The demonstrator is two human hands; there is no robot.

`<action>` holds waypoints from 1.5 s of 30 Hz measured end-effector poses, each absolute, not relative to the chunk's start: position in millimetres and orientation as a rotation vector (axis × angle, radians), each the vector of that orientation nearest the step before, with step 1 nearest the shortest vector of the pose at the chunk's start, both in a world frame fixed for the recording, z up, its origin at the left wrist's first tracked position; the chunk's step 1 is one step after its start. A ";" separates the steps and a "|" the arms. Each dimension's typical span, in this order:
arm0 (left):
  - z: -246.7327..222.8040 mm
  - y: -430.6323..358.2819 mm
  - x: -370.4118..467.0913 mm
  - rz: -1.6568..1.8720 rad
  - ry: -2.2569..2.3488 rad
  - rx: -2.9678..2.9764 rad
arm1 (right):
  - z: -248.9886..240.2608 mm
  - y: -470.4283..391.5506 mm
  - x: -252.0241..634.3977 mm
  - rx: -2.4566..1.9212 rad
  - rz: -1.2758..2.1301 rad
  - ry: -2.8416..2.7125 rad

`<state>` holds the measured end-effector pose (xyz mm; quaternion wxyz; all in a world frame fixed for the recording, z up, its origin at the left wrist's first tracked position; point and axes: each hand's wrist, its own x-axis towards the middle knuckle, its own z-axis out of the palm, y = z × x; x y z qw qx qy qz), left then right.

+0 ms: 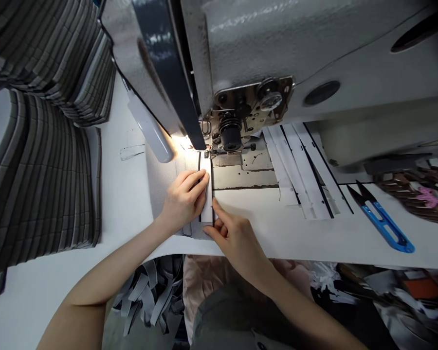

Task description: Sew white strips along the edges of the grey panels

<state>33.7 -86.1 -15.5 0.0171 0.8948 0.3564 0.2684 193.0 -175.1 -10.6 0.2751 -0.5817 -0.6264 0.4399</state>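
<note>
Sewing machine (263, 43), left hand (185, 197) pressing fabric (164, 177), right hand (238, 236) (thumb, forefinger parted) touching it

Sewing machine (259, 48) at back of table (246, 206), fabric panel (158, 180) running under its head. Strip (207, 206) on panel's right side. Left hand (185, 195) on panel and strip, right hand (233, 233) at near-right corner. Panel stacks (47, 180) far left. Loose strips (304, 177) right of panel, thread snips (383, 221) right of those. Fabric offcuts (146, 296) below front edge.
</note>
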 end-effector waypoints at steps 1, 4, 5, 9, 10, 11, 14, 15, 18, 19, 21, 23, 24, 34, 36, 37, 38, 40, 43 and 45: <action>-15.9 -86.5 33.4 0.837 1.108 2.780 | -10.5 -172.9 193.1 -1.567 1.177 -1.694; -17.2 -85.4 32.7 0.846 1.102 2.773 | -9.4 -165.9 193.2 -1.582 1.179 -1.713; -17.7 -84.4 32.5 0.850 1.098 2.770 | -9.0 -163.7 193.1 -1.586 1.189 -1.716; -19.4 -78.9 32.2 0.877 1.089 2.774 | -7.7 -157.2 192.1 -1.612 1.181 -1.728; -19.8 -77.3 32.1 0.882 1.088 2.774 | -7.5 -156.0 191.8 -1.619 1.165 -1.731; -20.1 -75.7 32.1 0.881 1.087 2.770 | -7.3 -154.8 191.5 -1.625 1.152 -1.729; -20.6 -71.3 32.4 0.855 1.089 2.758 | -6.5 -150.2 191.5 -1.640 1.138 -1.714; -20.6 -70.0 32.6 0.851 1.092 2.761 | -6.1 -148.2 191.8 -1.647 1.140 -1.710; -20.4 -67.1 33.4 0.859 1.087 2.787 | -4.9 -141.1 192.9 -1.667 1.173 -1.676; -20.3 -66.4 33.7 0.860 1.085 2.794 | -4.5 -138.7 193.2 -1.671 1.198 -1.651; -19.9 -65.5 34.0 0.858 1.081 2.799 | -4.0 -134.4 193.8 -1.675 1.238 -1.598; -19.8 -64.8 34.2 0.860 1.083 2.796 | -3.9 -130.6 194.1 -1.674 1.250 -1.563; -19.8 -64.5 34.3 0.862 1.085 2.790 | -3.9 -128.8 194.3 -1.672 1.243 -1.552; -21.4 -63.3 35.5 0.934 1.102 2.748 | 2.8 -104.6 196.1 -1.693 1.178 -1.593; -20.8 -64.2 35.7 0.941 1.106 2.765 | 4.3 -99.4 196.0 -1.721 1.163 -1.641; -20.7 -64.6 35.8 0.949 1.105 2.772 | 4.5 -97.1 196.1 -1.738 1.144 -1.667; -20.9 -64.8 35.7 0.953 1.107 2.775 | 4.3 -95.0 196.2 -1.753 1.118 -1.692; -21.9 -64.9 35.4 0.939 1.126 2.776 | 3.1 -91.4 196.9 -1.769 1.055 -1.737; -23.0 -63.6 35.1 0.882 1.149 2.782 | 1.5 -86.8 198.6 -1.778 0.978 -1.785; -22.8 -62.1 35.4 0.848 1.159 2.803 | 1.8 -83.6 199.6 -1.810 0.932 -1.818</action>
